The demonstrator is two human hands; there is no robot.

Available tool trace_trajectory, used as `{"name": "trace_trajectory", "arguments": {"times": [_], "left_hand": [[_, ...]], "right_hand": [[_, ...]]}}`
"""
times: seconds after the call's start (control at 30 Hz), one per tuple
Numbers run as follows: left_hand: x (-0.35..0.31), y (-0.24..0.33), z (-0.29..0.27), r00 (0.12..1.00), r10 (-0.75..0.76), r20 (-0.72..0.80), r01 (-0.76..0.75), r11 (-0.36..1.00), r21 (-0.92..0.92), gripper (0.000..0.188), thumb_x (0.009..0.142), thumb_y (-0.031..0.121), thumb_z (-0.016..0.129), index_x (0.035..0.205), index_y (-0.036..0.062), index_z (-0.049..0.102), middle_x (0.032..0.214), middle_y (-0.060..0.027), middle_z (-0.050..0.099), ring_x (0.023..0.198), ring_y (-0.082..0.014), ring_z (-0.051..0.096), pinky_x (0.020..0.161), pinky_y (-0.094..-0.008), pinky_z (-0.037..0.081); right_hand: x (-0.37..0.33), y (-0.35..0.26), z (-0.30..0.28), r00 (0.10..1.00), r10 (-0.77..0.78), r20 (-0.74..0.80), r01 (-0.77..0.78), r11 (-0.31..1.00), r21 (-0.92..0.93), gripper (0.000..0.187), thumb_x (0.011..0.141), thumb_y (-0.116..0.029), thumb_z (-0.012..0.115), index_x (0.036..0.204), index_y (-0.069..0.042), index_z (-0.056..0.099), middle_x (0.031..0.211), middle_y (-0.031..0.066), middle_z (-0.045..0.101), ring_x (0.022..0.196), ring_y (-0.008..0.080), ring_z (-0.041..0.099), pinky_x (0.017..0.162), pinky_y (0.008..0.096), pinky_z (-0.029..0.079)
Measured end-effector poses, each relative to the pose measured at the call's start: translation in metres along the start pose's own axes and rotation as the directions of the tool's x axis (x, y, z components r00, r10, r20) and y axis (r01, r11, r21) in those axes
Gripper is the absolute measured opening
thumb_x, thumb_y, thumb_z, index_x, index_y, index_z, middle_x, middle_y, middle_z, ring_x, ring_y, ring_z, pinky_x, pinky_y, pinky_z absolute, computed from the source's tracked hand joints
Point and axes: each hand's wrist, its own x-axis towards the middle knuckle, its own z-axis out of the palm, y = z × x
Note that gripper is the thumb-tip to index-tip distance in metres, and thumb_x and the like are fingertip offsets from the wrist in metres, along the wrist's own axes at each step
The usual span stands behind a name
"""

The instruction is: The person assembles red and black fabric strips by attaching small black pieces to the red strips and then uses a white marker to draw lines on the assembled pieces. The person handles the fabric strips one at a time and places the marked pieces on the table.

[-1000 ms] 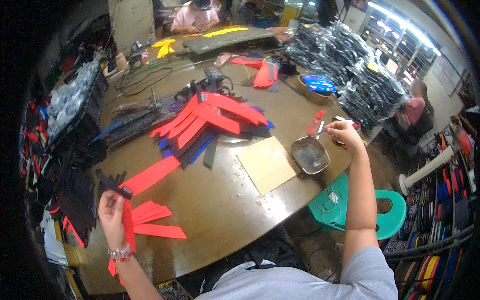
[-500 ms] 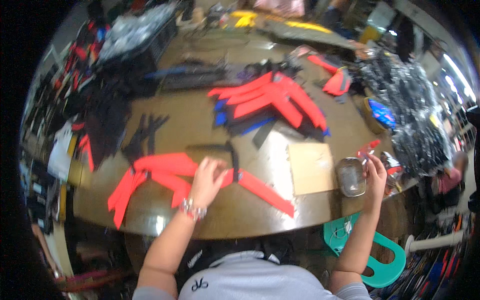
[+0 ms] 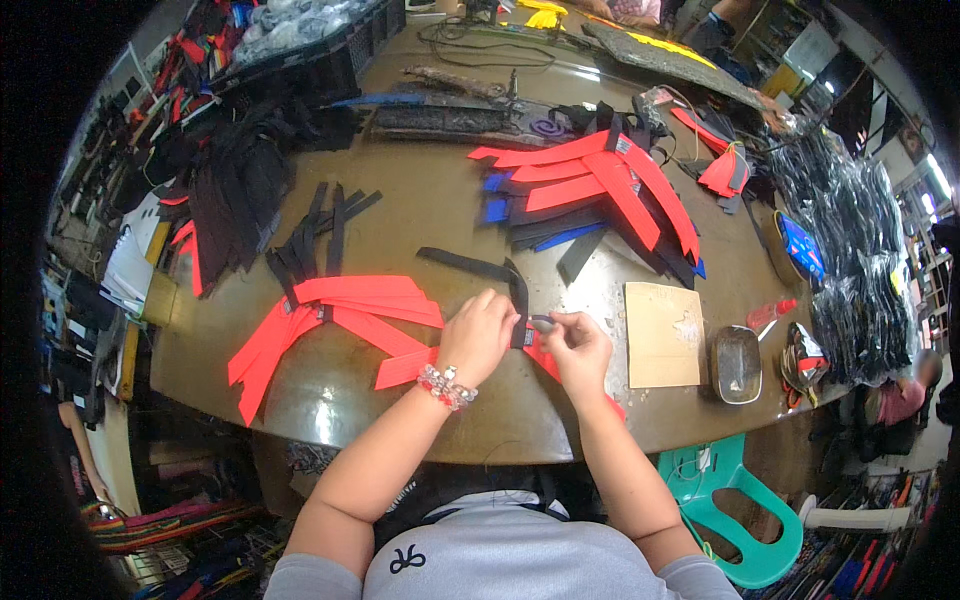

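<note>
A red and black strap piece (image 3: 540,360) lies on the table in front of me, its black strap (image 3: 518,290) running up and away. My left hand (image 3: 480,335) has its fingertips closed at the black strap, just left of a small label (image 3: 528,338). In my right hand (image 3: 582,355), thumb and finger pinch a small dark grey object (image 3: 543,324) with a rounded end, held over the strap; its kind does not show. Both hands partly cover the red strap. Left of them sits a bundle of red straps (image 3: 360,300) with black ends.
A larger pile of red, black and blue straps (image 3: 600,180) lies farther back. To the right are a tan board (image 3: 663,345), a metal dish (image 3: 737,365) and a red plastic item (image 3: 770,312). Black straps (image 3: 235,195) hang together at left. A green stool (image 3: 745,520) stands below the table edge.
My right hand has come left from beside the metal dish to the strap, now with the small grey object. My left hand has moved right along the strap. The view has shifted slightly.
</note>
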Motion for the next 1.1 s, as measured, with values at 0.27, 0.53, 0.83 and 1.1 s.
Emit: {"name": "trace_trajectory", "arguments": {"times": [0.27, 0.53, 0.83, 1.1], "left_hand": [[0.002, -0.001, -0.004, 0.993, -0.104, 0.052, 0.108, 0.989, -0.098, 0.012, 0.087, 0.016, 0.062, 0.086, 0.0048, 0.06, 0.089, -0.0106, 0.059, 0.085, -0.0302, 0.061, 0.072, -0.0408, 0.049], [-0.015, -0.011, -0.038, 0.942, 0.243, 0.231, -0.187, 0.953, -0.24, 0.013, 0.085, 0.013, 0.066, 0.089, 0.0017, 0.061, 0.095, -0.0084, 0.058, 0.09, -0.0257, 0.057, 0.081, -0.0363, 0.05], [-0.024, -0.01, -0.013, 0.952, 0.301, 0.049, -0.302, 0.953, 0.003, 0.014, 0.077, 0.004, 0.067, 0.084, 0.0012, 0.055, 0.091, -0.0118, 0.056, 0.086, -0.0295, 0.056, 0.077, -0.0383, 0.048], [-0.025, -0.015, -0.007, 0.966, 0.257, 0.015, -0.256, 0.966, -0.046, 0.013, 0.08, 0.004, 0.064, 0.085, 0.0006, 0.053, 0.09, -0.0136, 0.056, 0.084, -0.0327, 0.055, 0.076, -0.0405, 0.047]], "right_hand": [[-0.001, -0.005, 0.008, 0.987, -0.141, 0.078, 0.158, 0.943, -0.293, 0.012, 0.084, -0.002, 0.064, 0.094, 0.004, 0.069, 0.08, 0.003, 0.066, 0.065, 0.0061, 0.058, 0.06, 0.0204, 0.048], [0.013, -0.013, -0.01, 0.976, 0.201, 0.085, -0.217, 0.938, 0.269, 0.013, 0.089, -0.001, 0.058, 0.098, 0.006, 0.064, 0.076, 0.0099, 0.067, 0.065, 0.0117, 0.064, 0.06, 0.0254, 0.053], [-0.019, -0.016, -0.005, 0.985, -0.059, 0.161, 0.108, 0.945, -0.31, 0.009, 0.08, 0.001, 0.066, 0.089, 0.002, 0.068, 0.083, 0.0048, 0.065, 0.067, 0.0077, 0.06, 0.061, 0.0221, 0.05], [-0.022, -0.019, 0.0, 0.952, -0.248, 0.181, 0.294, 0.907, -0.303, 0.013, 0.077, -0.001, 0.067, 0.09, -0.001, 0.069, 0.077, 0.006, 0.062, 0.063, 0.0113, 0.059, 0.057, 0.0257, 0.049]]}}
